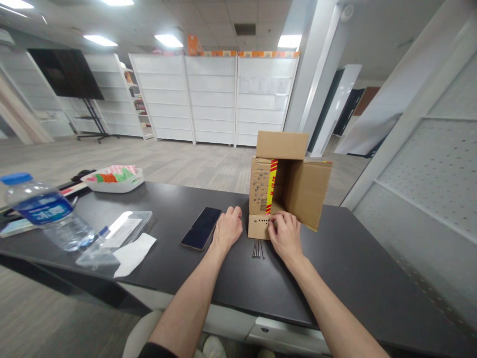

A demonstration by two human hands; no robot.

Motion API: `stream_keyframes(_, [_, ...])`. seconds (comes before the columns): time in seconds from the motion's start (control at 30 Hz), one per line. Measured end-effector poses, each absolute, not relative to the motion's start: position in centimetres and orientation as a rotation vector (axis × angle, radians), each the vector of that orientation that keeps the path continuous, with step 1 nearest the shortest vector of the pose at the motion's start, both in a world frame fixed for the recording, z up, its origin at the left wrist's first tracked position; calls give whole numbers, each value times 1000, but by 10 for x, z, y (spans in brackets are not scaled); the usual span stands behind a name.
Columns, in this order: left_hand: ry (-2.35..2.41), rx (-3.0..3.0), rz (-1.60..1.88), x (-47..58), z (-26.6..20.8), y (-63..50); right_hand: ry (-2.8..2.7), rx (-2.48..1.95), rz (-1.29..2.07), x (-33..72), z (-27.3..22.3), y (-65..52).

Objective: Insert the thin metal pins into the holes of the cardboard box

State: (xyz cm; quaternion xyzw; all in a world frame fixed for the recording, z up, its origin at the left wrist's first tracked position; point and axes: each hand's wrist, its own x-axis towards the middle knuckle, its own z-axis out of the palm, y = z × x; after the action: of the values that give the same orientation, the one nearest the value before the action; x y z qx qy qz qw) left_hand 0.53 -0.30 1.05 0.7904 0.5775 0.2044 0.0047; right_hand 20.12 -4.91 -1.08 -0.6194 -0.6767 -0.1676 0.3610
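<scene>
We curl the left hand point(228, 227) beside the phone point(203, 227) | we bend the right hand point(286, 232) at the lower flap point(258, 229) | cardboard box point(260, 191) on bench point(238, 283), nails point(257, 249) before it | undersides hidden, we cannot tell either grip

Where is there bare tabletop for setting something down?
Bare tabletop lies right of the right hand; a smaller patch separates white paper and phone. Crowded: the left end, around bottle and plastic case, and before the cardboard box, where metal pins lie.
</scene>
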Motion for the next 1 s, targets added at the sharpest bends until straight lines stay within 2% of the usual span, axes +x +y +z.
stream_keyframes(1.0, [1812,2461,624,6,11,-3,-1775,-1598,-499,198,-12,-54])
